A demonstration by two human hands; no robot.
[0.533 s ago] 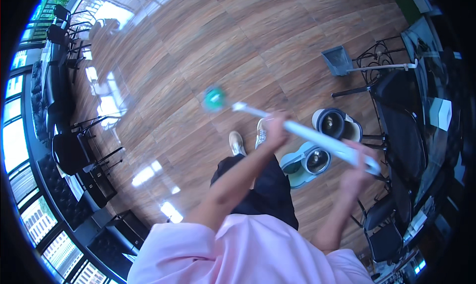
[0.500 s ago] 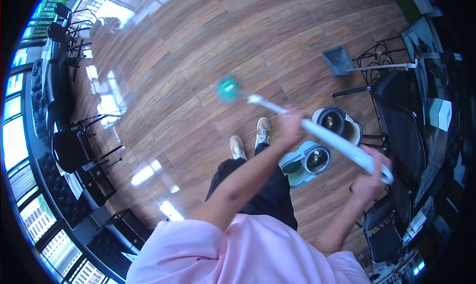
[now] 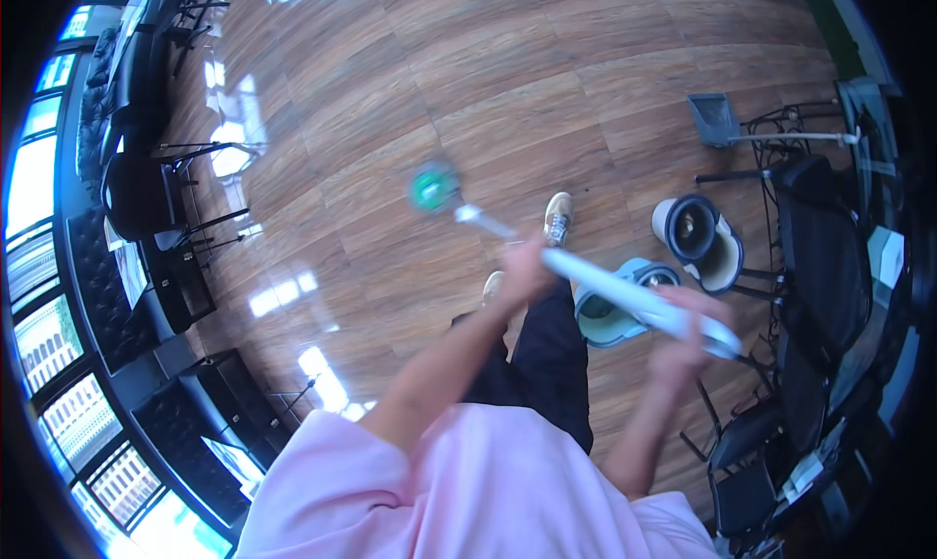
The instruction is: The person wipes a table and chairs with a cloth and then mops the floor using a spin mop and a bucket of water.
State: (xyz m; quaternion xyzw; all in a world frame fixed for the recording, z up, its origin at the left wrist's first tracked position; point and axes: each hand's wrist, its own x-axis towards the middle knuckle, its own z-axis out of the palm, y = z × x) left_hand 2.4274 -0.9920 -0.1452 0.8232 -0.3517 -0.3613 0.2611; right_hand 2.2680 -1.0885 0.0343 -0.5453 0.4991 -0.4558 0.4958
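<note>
A mop [image 3: 595, 278] with a white and pale-blue handle slants across in front of me. Its round green head [image 3: 432, 186], fringed in blurred grey, is low over the floor at the far left end. My left hand [image 3: 527, 272] is closed round the thinner part of the handle. Around the thick upper end, to the right, my right hand [image 3: 683, 342] is wrapped, somewhat smeared by motion. Under the handle, partly hidden by it, stands a light-blue mop bucket [image 3: 597, 327] with a spin basket. Beyond it is a cream and dark mop bucket [image 3: 720, 266], also with a basket.
A long-handled grey dustpan [image 3: 714, 120] lies at the far right beside black chairs [image 3: 825, 237]. On the left, a black chair [image 3: 142, 196] and dark tufted sofas [image 3: 112, 284] line the windows. Wood-look floor [image 3: 390, 90], with bright reflections, spreads ahead.
The mop and both hands have moved left and slightly nearer. My view has shifted, so buckets and dustpan appear farther right. My feet have changed position, the right one ahead.
</note>
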